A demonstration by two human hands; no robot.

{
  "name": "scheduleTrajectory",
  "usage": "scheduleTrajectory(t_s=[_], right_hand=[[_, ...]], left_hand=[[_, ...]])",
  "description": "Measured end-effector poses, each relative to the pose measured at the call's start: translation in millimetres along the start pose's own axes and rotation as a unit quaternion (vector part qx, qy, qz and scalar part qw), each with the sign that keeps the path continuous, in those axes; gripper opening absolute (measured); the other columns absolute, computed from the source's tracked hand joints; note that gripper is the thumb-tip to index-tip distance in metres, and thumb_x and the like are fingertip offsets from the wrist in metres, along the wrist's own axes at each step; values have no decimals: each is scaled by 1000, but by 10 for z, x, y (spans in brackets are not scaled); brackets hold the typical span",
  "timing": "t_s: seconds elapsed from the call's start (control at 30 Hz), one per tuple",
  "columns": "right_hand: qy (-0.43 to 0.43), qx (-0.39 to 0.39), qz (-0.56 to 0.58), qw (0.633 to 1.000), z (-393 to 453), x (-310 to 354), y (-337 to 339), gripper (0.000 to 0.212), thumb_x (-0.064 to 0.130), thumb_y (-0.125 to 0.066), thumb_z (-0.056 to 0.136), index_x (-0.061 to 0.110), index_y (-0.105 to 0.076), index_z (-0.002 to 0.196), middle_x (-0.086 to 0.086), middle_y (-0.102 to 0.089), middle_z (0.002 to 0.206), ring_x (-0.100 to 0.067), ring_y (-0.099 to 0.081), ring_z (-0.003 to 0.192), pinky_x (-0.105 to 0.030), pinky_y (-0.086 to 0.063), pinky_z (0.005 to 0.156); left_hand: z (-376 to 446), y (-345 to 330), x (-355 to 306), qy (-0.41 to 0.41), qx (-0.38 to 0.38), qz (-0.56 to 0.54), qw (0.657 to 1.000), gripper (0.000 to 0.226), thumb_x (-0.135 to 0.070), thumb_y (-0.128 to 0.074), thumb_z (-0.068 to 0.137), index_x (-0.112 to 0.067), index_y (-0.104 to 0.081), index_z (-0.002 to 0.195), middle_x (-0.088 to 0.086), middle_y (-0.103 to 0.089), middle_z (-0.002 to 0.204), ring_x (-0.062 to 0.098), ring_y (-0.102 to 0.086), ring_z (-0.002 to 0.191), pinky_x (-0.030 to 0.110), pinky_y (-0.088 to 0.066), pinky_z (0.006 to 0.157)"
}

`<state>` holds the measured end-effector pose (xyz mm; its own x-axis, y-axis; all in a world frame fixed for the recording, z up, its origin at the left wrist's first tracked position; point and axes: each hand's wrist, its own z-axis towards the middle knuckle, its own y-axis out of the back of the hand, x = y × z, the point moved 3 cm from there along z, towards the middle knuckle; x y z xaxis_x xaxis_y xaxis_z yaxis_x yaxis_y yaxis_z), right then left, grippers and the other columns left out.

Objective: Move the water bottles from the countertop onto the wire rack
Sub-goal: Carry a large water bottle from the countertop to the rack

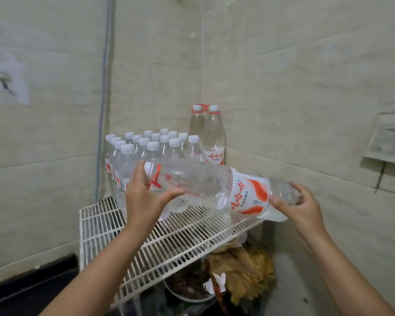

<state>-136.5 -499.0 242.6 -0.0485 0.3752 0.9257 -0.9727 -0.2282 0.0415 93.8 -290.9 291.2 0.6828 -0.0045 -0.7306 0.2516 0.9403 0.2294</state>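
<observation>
Both hands carry a big bottle (214,190) sideways above the wire rack (169,236): left hand (146,197) fingers grip its neck end, right hand (299,206) its bottom. Next it probably must stand upright near the rack's back right corner, beside the two tall bottles (208,135).

Soft, even indoor light; slight motion blur, wide-angle bending at the edges.

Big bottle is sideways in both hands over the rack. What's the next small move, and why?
Probably tip the big bottle upright and lower it onto the bare wire rack in front of the small bottles. Left hand holds its neck end, right hand its base.
</observation>
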Motion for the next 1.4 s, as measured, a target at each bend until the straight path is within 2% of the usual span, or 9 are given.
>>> scheduleTrajectory(t_s=[0.13,0.37,0.63,0.73,0.83,1.0,1.17,1.27,1.4], right_hand=[[-54,130,-20,990,505,-465,-150,79,15,-82,60,12,-42,129,-11,-61,109,-15,-61,84,-26,-53,71],[-75,256,-102,958,1007,-803,-525,111,82,-67,25,32,-42,121,2,-62,111,-22,-63,98,-53,-49,87],[-25,349,-203,915,1115,-732,-792,41,42,-60,82,30,-49,120,2,-60,122,-16,-54,109,-37,-33,103],[38,313,-337,887,1144,-612,-816,46,46,-49,86,30,-42,129,5,-57,128,-19,-49,121,-42,-27,107],[71,272,-235,930,1120,-533,-868,54,37,-68,76,24,-46,124,2,-58,123,-15,-55,111,-30,-43,93],[87,176,-165,967,1239,-452,-1112,108,39,-80,60,20,-13,143,-4,-30,144,-22,-33,131,-38,-36,106],[54,107,-111,987,1408,-514,-1254,116,30,-85,55,11,-11,142,-12,-31,143,-26,-32,131,-36,-33,105],[59,60,-99,992,1465,-569,-1267,113,27,-84,58,8,-12,143,-15,-30,144,-28,-29,132,-33,-26,107],[91,29,-130,987,1429,-572,-1432,102,28,-81,63,3,-18,140,-19,-33,141,-33,-32,129,-39,-28,106]], left_hand=[[152,-226,-278,-106,-27,130,986,110,-42,-75,37,4,-39,131,25,-55,122,38,-53,110,37,-38,92],[381,-518,-472,-112,-9,265,958,105,-18,-87,38,13,-39,127,29,-48,129,43,-44,123,37,-31,102],[918,-921,-562,-141,84,315,935,111,-27,-85,51,-4,-23,140,18,-27,148,29,-21,138,23,-10,107],[1110,-1118,-605,-158,98,325,927,111,-35,-83,52,-9,-23,142,13,-27,149,26,-22,138,25,-13,108],[1279,-1294,-713,-213,90,316,920,101,-38,-83,53,-11,-35,137,13,-42,140,27,-36,130,28,-21,106],[1514,-1698,-880,-223,143,208,941,69,-32,-68,78,-15,-36,137,4,-44,140,20,-40,128,16,-21,100],[1563,-1851,-871,-190,131,84,969,48,-22,-45,94,-11,-32,138,6,-37,145,19,-29,135,12,-20,98],[1537,-1616,-659,-199,37,166,965,41,-16,-45,94,-6,-40,133,12,-42,140,25,-31,134,19,-18,103],[1426,-1359,-161,-170,22,406,898,43,-22,-44,93,-9,-39,133,10,-30,148,27,-12,141,44,-7,112]])
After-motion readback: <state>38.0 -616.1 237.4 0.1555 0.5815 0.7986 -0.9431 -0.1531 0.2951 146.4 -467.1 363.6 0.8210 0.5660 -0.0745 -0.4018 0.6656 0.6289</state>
